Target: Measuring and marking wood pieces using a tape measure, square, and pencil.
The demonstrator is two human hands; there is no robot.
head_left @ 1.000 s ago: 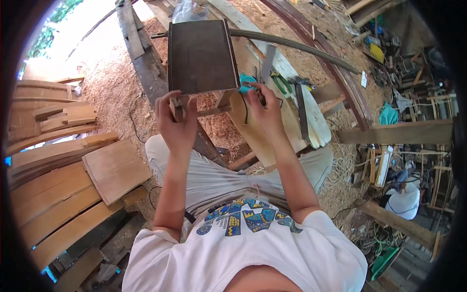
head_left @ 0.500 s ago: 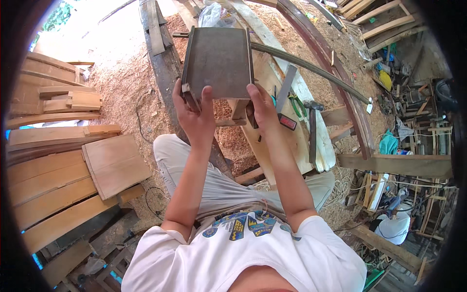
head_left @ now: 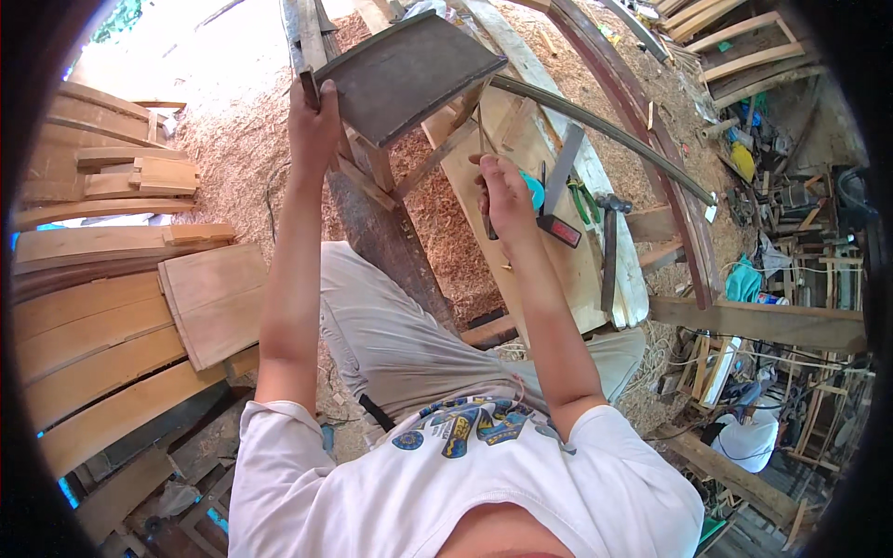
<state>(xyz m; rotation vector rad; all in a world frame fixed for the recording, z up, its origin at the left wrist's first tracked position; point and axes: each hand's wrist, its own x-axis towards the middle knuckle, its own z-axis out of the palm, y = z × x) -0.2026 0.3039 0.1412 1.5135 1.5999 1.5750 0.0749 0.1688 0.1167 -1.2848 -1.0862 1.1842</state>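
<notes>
A small wooden stool-like piece [head_left: 409, 79], with a dark flat top and pale wooden legs and rails beneath, is tilted in front of me. My left hand [head_left: 314, 126] is closed round its near left corner. Beside its lower right side is my right hand [head_left: 505, 193], apart from the dark top. Its fingers are curled round a slim tool [head_left: 481, 130], thin at the upper end; the grip hides its kind. Near the right hand lie green-handled pliers [head_left: 586, 202], a hammer [head_left: 610, 251], a flat grey blade [head_left: 564, 167] and a dark block with a red face [head_left: 561, 231].
A pale plywood board [head_left: 549, 279] and a long white-worn plank [head_left: 625, 288] lie under the tools. A long dark bar [head_left: 605, 135] crosses to the right. Wood shavings [head_left: 228, 139] cover the ground. Stacked boards [head_left: 102, 335] stand at the left.
The stool-like piece has turned and tipped, its left side swinging up and left with my left hand. My right hand has let go of it and come away holding the slim tool.
</notes>
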